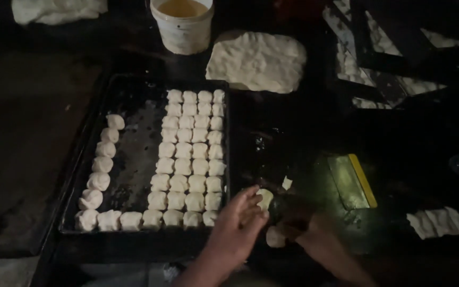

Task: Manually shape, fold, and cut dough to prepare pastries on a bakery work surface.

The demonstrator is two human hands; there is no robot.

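My left hand rests on the dark table just right of the baking tray, fingers curled around a small pale dough piece. My right hand lies beside it in shadow, touching another small dough piece; its grip is hard to make out. The black tray holds several rows of small dough balls on its right half, plus a column of them down the left side and a row along the front edge.
A large flattened slab of dough lies behind the tray. A white bucket with yellowish liquid stands at the back. A scraper with a yellow handle lies right of my hands. More dough sits at the right and back left.
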